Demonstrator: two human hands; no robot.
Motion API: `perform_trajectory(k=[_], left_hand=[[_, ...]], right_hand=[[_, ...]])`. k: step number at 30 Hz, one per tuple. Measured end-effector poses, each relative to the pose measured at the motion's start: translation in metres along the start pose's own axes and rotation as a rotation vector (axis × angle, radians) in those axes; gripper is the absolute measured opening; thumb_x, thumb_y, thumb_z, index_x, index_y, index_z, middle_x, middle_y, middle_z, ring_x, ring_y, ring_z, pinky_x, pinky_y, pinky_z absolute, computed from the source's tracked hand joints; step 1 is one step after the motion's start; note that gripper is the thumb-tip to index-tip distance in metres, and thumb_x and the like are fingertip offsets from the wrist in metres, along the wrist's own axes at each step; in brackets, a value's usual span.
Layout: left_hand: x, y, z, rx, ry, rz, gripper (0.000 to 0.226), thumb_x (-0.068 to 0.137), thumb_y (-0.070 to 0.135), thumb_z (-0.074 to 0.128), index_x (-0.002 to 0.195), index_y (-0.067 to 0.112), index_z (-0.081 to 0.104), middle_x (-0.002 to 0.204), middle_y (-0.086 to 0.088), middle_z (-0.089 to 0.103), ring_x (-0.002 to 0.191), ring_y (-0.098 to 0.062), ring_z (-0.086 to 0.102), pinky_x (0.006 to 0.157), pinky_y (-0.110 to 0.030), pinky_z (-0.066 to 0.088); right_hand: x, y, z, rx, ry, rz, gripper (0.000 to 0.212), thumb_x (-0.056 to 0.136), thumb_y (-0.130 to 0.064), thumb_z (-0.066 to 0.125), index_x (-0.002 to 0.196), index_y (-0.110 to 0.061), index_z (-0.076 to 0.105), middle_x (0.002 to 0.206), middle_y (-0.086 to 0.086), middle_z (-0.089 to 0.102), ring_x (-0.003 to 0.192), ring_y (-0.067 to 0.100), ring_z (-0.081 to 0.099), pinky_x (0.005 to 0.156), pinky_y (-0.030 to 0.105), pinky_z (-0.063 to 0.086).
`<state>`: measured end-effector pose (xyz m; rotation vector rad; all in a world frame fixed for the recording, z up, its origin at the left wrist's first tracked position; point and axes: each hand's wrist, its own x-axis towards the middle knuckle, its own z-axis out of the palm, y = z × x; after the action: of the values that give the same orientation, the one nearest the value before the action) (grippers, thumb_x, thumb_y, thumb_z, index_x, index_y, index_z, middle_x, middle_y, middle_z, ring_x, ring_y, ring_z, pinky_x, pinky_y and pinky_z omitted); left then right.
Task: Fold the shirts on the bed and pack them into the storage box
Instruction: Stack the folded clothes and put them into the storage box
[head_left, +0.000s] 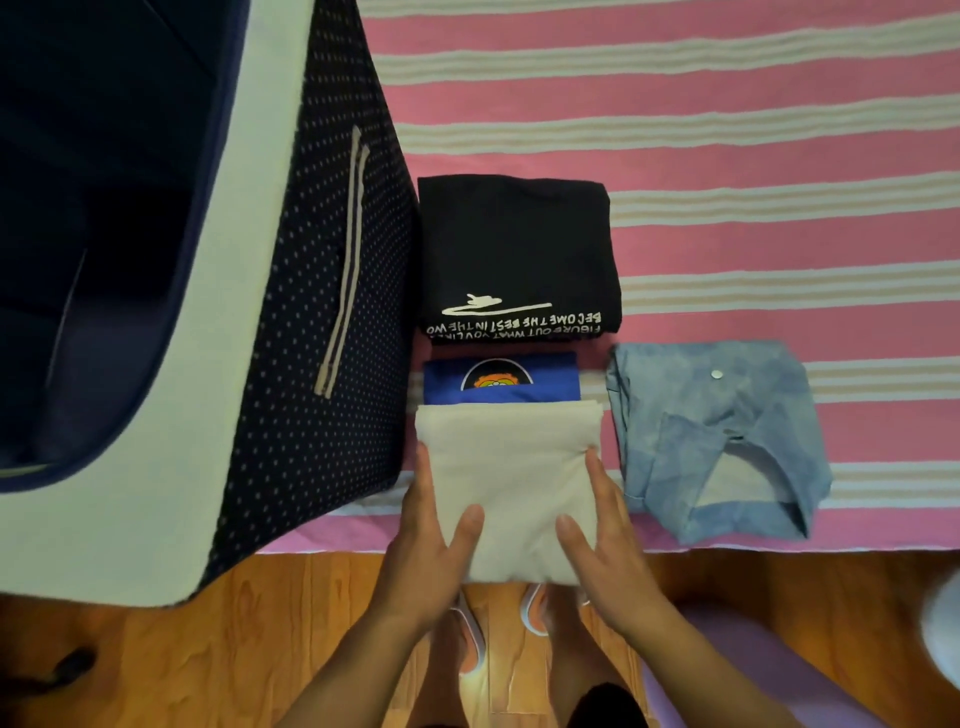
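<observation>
where cream shirt (511, 483) covers blue shirt (501, 384), both hands' grip pinches its sides.

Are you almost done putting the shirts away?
Folding looks done: the black shirt, blue shirt and denim shirt lie folded on the bed. Both hands, left hand and right hand, hold the cream shirt. Nothing shows inside the storage box yet, so packing remains.

The single head-worn view looks steeply down from close above at the bed (727, 156) edge and floor (156, 665).
</observation>
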<state>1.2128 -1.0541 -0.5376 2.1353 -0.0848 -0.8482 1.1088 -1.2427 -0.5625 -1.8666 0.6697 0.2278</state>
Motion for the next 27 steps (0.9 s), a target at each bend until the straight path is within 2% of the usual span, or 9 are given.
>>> perform_trajectory(k=[3, 8, 12, 14, 16, 20, 23, 25, 27], left_hand=[[0.000, -0.003, -0.009, 0.089, -0.032, 0.006, 0.090, 0.100, 0.047, 0.054, 0.139, 0.071, -0.023, 0.151, 0.029, 0.010, 0.132, 0.003, 0.026, 0.108, -0.023, 0.028], [-0.003, 0.002, 0.002, 0.040, 0.013, -0.013, 0.090, 0.099, 0.046, 0.056, 0.141, 0.071, -0.019, 0.147, 0.020, 0.015, 0.134, 0.002, 0.024, 0.111, -0.025, 0.026], [-0.007, -0.006, 0.018, -0.161, 0.134, -0.164, 0.084, 0.086, 0.062, 0.064, 0.153, 0.059, 0.014, 0.148, 0.002, 0.041, 0.133, -0.014, 0.047, 0.111, -0.043, 0.045], [-0.008, -0.011, 0.020, -0.217, 0.149, -0.197, 0.073, 0.081, 0.064, 0.069, 0.146, 0.052, 0.038, 0.139, 0.003, 0.054, 0.126, -0.013, 0.056, 0.105, -0.046, 0.052], [-0.010, -0.011, 0.022, -0.216, 0.133, -0.191, 0.068, 0.081, 0.058, 0.073, 0.141, 0.046, 0.046, 0.135, 0.005, 0.058, 0.123, -0.012, 0.060, 0.101, -0.044, 0.055], [-0.028, 0.004, 0.033, -0.094, 0.152, -0.243, 0.082, 0.082, 0.052, 0.075, 0.150, 0.044, 0.030, 0.136, 0.004, 0.042, 0.122, -0.014, 0.050, 0.103, -0.037, 0.049], [-0.043, 0.022, 0.044, -0.018, 0.146, -0.192, 0.085, 0.085, 0.056, 0.065, 0.154, 0.043, 0.017, 0.138, 0.007, 0.045, 0.129, -0.015, 0.046, 0.107, -0.042, 0.046], [-0.047, 0.031, 0.046, 0.046, 0.148, -0.197, 0.086, 0.090, 0.057, 0.058, 0.156, 0.042, 0.005, 0.142, 0.006, 0.041, 0.134, -0.017, 0.040, 0.111, -0.044, 0.041], [-0.048, 0.039, 0.044, 0.133, 0.166, -0.195, 0.083, 0.094, 0.061, 0.048, 0.157, 0.039, -0.001, 0.143, 0.005, 0.038, 0.135, -0.018, 0.036, 0.114, -0.044, 0.035]], right_hand=[[0.001, 0.001, -0.003, -0.025, -0.053, 0.016, 0.077, 0.091, -0.056, 0.050, 0.137, -0.074, -0.009, 0.148, -0.050, 0.000, 0.143, -0.015, 0.012, 0.117, 0.021, 0.016], [0.001, 0.003, -0.016, -0.036, -0.154, 0.037, 0.087, 0.096, -0.049, 0.059, 0.141, -0.065, -0.013, 0.157, -0.030, 0.006, 0.146, 0.000, 0.018, 0.117, 0.023, 0.019], [0.000, 0.006, -0.019, -0.077, -0.145, 0.033, 0.088, 0.094, -0.052, 0.058, 0.135, -0.074, -0.017, 0.155, -0.029, 0.007, 0.142, -0.001, 0.019, 0.117, 0.026, 0.022], [0.000, 0.006, -0.017, -0.044, -0.130, 0.024, 0.087, 0.095, -0.050, 0.058, 0.135, -0.076, -0.015, 0.154, -0.033, 0.008, 0.143, -0.004, 0.019, 0.118, 0.026, 0.021], [-0.001, 0.007, -0.014, 0.010, -0.103, 0.019, 0.083, 0.095, -0.049, 0.056, 0.138, -0.075, -0.011, 0.154, -0.040, 0.005, 0.144, -0.013, 0.013, 0.118, 0.025, 0.020], [-0.003, 0.015, -0.016, 0.070, -0.024, 0.048, 0.076, 0.094, -0.055, 0.055, 0.140, -0.075, -0.003, 0.161, -0.033, 0.007, 0.148, -0.008, 0.010, 0.124, 0.033, 0.018], [-0.004, 0.015, -0.021, 0.071, 0.002, 0.058, 0.075, 0.087, -0.072, 0.051, 0.143, -0.072, 0.001, 0.162, -0.029, 0.011, 0.149, -0.006, 0.015, 0.124, 0.033, 0.019], [-0.005, 0.007, -0.024, 0.048, 0.014, 0.073, 0.074, 0.094, -0.057, 0.054, 0.147, -0.060, 0.002, 0.160, -0.028, 0.012, 0.148, -0.005, 0.017, 0.123, 0.031, 0.020], [-0.005, 0.002, -0.026, 0.019, 0.011, 0.113, 0.075, 0.100, -0.038, 0.054, 0.152, -0.048, 0.002, 0.162, -0.018, 0.017, 0.149, 0.007, 0.023, 0.121, 0.030, 0.022]])
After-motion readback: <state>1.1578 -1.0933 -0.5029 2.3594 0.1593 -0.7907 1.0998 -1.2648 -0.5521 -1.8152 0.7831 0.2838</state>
